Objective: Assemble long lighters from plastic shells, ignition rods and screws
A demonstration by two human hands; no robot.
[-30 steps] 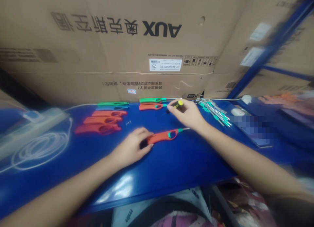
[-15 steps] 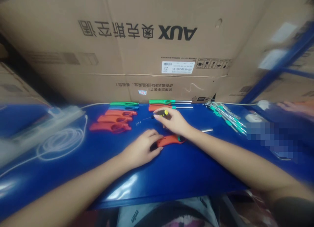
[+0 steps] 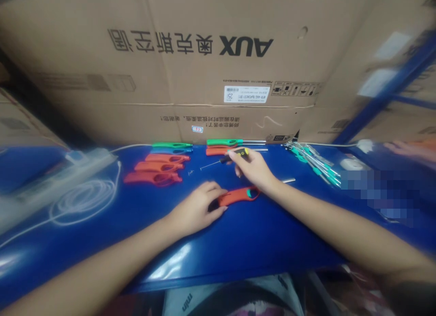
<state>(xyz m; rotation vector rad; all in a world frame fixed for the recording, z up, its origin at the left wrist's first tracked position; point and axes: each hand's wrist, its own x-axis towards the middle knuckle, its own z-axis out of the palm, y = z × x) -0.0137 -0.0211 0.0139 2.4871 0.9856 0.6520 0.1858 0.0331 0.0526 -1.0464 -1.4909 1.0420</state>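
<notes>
Orange lighter (image 3: pixel 236 196) lies on the blue table (image 3: pixel 238 238), its rear end pinched between the thumb and fingers of the left hand (image 3: pixel 199 208). From where I stand, the right hand (image 3: pixel 255 169) is wrapped round a black-and-yellow screwdriver (image 3: pixel 225 159), its thin shaft angled left toward some tiny bits (image 3: pixel 191 172); whether the tip touches down, I can't tell. A metal tube (image 3: pixel 289 180) shows past the right forearm. Behind, a green lighter (image 3: pixel 223 142) and a second orange lighter (image 3: pixel 216 151) lie side by side. Three orange handles (image 3: pixel 139 177) sit over to the left, teal-fitted rods (image 3: pixel 315 162) to the right, and a big cardboard box (image 3: pixel 190 75) with upside-down lettering backs everything.
</notes>
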